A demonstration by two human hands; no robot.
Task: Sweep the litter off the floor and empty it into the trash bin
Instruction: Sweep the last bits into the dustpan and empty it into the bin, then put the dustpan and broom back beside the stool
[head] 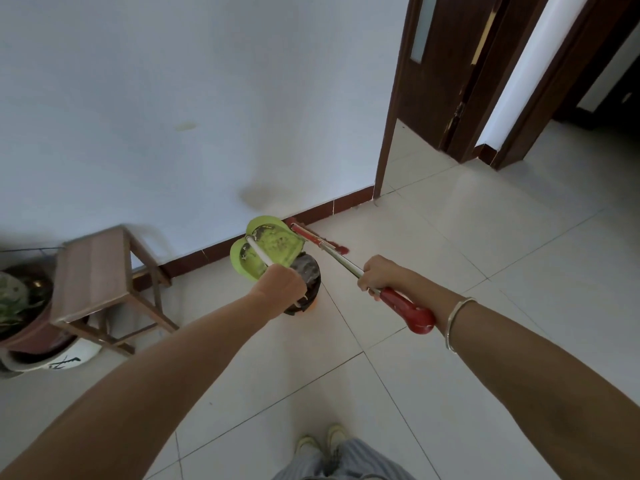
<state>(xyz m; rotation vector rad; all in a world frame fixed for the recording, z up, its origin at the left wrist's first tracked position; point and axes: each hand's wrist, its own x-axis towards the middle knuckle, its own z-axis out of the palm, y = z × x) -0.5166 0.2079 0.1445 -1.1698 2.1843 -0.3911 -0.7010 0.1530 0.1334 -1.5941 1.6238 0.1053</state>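
Note:
My left hand (281,287) grips the white handle of a lime-green dustpan (273,247), which is tipped over the open top of a small dark trash bin (309,279) standing on the floor by the wall. Dirt marks show on the pan's inner face. My right hand (376,276) is closed around the metal shaft of a red broom (405,308); its red grip end points toward me. The broom's red head (313,236) lies low by the skirting, just right of the dustpan. No loose litter shows on the tiles.
A wooden stool (98,271) stands left of the bin against the wall, with potted plants (20,306) beside it at the far left. A dark doorway (446,81) opens at the upper right. My feet (323,443) are at the bottom centre on pale floor tiles.

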